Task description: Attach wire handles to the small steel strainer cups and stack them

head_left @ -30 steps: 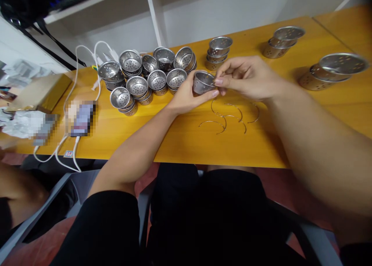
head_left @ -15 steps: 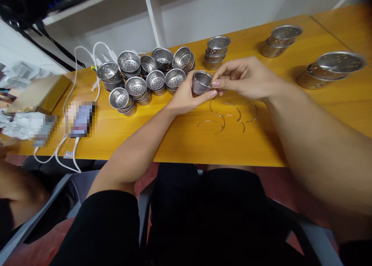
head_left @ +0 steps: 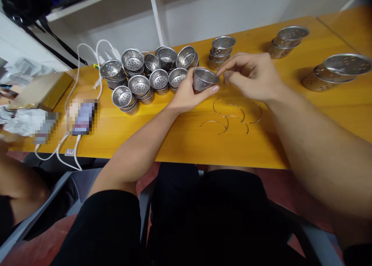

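A: Where is the metal cup?
B: Centre of the scene, raised over the table and tilted. The left hand wraps the metal cup, thumb along its near side. The right hand is at the rim's right side, fingers curled; I cannot tell whether its fingertips pinch anything.

A: How much room is there, and where are the edges?
B: The near table edge runs below both forearms. Yellow wood stretches from the curved wires to that edge, and more lies to the right of the right hand.

A: How many of each?
B: One cup in hand. About six wires, some crossing, so the count is unsure. To the left, nine visible stacks in a cluster. To the right, one stack of three and two stacks of two.

A: What is in the way?
B: The cluster stands just beyond the left hand, the stack of three just beyond the right. Further left are a phone, white cables and a box; white shelving closes the far side.
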Available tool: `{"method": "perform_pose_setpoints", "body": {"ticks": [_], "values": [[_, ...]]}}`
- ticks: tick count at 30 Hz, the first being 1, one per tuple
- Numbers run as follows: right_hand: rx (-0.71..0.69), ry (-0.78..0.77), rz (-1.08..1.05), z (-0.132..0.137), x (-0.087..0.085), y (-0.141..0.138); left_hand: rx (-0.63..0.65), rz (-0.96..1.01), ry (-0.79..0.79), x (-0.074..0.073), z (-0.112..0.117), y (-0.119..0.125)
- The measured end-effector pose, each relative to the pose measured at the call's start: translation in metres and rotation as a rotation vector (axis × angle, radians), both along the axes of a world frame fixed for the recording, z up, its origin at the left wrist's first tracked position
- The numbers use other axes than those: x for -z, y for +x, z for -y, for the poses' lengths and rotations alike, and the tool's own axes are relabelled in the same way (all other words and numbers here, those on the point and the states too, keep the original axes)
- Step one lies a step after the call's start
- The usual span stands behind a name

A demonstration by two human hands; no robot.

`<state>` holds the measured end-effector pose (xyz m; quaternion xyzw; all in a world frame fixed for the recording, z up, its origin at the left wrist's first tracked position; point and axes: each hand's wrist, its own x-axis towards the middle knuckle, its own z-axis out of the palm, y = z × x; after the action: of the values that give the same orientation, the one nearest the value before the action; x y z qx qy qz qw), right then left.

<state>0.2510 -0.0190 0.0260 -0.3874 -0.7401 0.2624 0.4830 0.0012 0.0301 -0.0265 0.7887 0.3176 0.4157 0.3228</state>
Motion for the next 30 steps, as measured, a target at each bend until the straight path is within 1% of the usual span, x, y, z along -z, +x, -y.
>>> {"method": "perform_pose_setpoints", "body": {"ticks": [2, 4, 7, 9, 13, 16, 21, 24, 26, 30], "values": [[-0.027, 0.024, 0.010, 0.002, 0.000, -0.001, -0.013, 0.001, 0.006, 0.001, 0.000, 0.000], [-0.068, 0.012, 0.003, 0.002, 0.002, -0.003, -0.014, -0.009, 0.014, 0.003, -0.002, -0.001], [-0.112, -0.034, 0.014, 0.000, 0.009, -0.004, 0.000, -0.025, 0.034, 0.007, -0.003, -0.001], [-0.137, -0.036, 0.050, -0.003, 0.014, -0.003, 0.007, -0.037, 0.045, 0.009, -0.004, -0.002], [-0.201, -0.004, 0.108, -0.009, 0.024, -0.001, 0.004, -0.056, 0.051, 0.007, -0.003, -0.003], [-0.212, 0.004, 0.103, -0.009, 0.025, 0.000, 0.015, -0.050, 0.061, 0.005, -0.003, -0.004], [-0.190, 0.003, 0.079, -0.001, 0.013, -0.002, 0.029, -0.043, 0.060, 0.006, -0.003, -0.004], [-0.158, 0.048, 0.019, 0.002, 0.007, -0.005, 0.021, -0.044, 0.075, 0.005, -0.002, -0.003], [-0.103, 0.089, -0.028, 0.002, 0.005, -0.006, 0.001, -0.045, 0.099, 0.002, -0.001, -0.004], [0.083, 0.145, -0.063, -0.004, 0.005, -0.003, -0.046, -0.029, 0.152, -0.011, 0.002, -0.010]]}}
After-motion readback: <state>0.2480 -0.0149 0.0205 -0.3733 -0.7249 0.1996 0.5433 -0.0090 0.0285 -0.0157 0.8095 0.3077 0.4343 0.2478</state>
